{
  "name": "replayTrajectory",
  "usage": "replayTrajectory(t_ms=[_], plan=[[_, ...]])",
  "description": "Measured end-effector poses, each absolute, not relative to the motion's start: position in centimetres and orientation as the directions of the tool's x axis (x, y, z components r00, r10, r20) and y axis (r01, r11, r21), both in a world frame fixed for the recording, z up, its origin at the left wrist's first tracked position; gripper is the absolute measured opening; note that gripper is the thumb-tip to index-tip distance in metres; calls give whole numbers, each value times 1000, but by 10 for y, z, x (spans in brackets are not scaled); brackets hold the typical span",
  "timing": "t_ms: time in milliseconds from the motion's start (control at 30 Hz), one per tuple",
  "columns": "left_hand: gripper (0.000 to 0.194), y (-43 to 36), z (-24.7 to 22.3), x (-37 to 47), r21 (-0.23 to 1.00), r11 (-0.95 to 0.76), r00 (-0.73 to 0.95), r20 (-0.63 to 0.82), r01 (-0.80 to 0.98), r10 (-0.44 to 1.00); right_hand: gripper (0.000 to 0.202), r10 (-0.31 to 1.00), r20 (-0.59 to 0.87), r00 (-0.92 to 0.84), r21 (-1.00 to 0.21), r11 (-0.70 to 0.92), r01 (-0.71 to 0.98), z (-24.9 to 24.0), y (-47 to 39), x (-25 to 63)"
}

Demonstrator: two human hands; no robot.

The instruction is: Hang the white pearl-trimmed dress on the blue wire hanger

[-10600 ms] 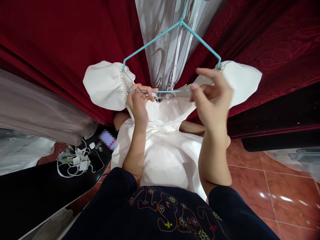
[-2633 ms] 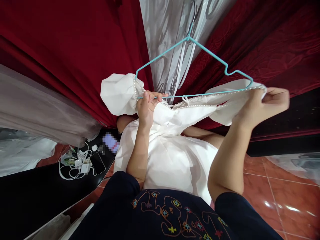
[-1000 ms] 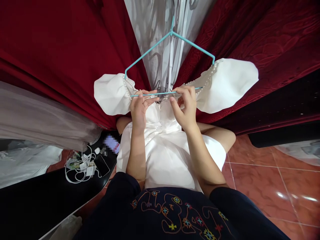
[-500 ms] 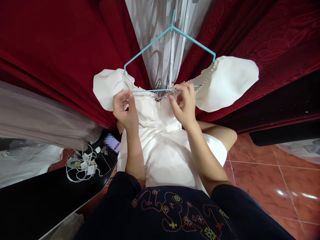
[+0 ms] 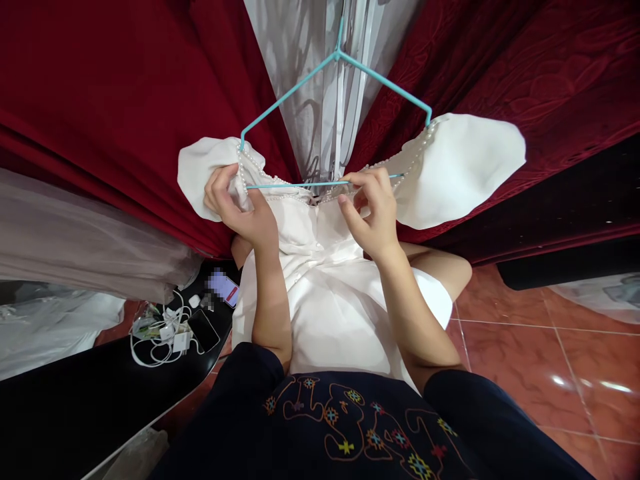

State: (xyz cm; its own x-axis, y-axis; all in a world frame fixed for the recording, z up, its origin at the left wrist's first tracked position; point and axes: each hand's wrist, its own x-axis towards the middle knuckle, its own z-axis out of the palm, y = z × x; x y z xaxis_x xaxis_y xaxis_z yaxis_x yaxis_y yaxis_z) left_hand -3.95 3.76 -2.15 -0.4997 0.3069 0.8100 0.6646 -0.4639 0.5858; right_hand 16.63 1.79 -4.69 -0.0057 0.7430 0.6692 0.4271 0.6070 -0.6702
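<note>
A white dress (image 5: 345, 307) with puffed sleeves and a pearl-beaded neckline hangs on a turquoise clothes hanger (image 5: 290, 92), its skirt spread over my lap. My right hand (image 5: 373, 207) grips the hanger's lower bar right of centre, fingertips over it and thumb below. At the bar's left end is my left hand (image 5: 243, 210). Its thumb and fingers are apart, on either side of the beaded edge of the left sleeve (image 5: 200, 167), with fingertips touching the sleeve. The hanger's shoulder ends lie at the beaded sleeve edges.
Dark red curtains or cloth (image 5: 125, 100) hang on both sides, with sheer white fabric (image 5: 295, 67) between them. A black bench (image 5: 100, 393) at lower left carries white cables (image 5: 155, 353), a charger and phones (image 5: 204, 330). Red tiles (image 5: 525, 360) cover the floor at right.
My left hand has shifted left from the bar to the beaded sleeve edge, and its thumb and fingers have spread. My right hand keeps its grip on the bar.
</note>
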Motion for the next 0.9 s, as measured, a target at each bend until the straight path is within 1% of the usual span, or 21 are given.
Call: replayTrajectory(t_ms=[100, 300, 367, 467, 533, 600, 767, 833, 900], plan=[[32, 41, -19, -49, 593, -515, -495, 804, 619, 330, 29, 758, 652, 1, -689, 592, 418, -48, 18, 163], [35, 38, -6, -68, 629, -514, -458, 777, 583, 431, 29, 766, 643, 3, -702, 588, 401, -48, 16, 157], [34, 36, 0, -73, 646, -469, -453, 760, 602, 466, 29, 769, 639, 3, -705, 585, 401, -48, 16, 156], [24, 37, 8, -77, 677, -394, -477, 726, 621, 496, 28, 771, 637, 8, -705, 579, 409, -48, 17, 157], [18, 42, 14, -79, 690, -389, -496, 716, 610, 491, 27, 768, 641, 6, -701, 583, 411, -48, 18, 158], [16, 48, 19, -82, 689, -428, -508, 722, 585, 469, 25, 762, 647, -1, -695, 591, 409, -47, 19, 160], [16, 63, 33, -89, 620, -573, -499, 780, 536, 378, 26, 760, 649, -27, -684, 599, 417, -46, 17, 157], [15, 66, 37, -93, 605, -579, -514, 788, 546, 338, 27, 763, 646, -32, -687, 599, 412, -46, 17, 155], [12, 70, 39, -99, 608, -568, -522, 786, 555, 331, 27, 766, 642, -30, -692, 596, 407, -47, 17, 154]])
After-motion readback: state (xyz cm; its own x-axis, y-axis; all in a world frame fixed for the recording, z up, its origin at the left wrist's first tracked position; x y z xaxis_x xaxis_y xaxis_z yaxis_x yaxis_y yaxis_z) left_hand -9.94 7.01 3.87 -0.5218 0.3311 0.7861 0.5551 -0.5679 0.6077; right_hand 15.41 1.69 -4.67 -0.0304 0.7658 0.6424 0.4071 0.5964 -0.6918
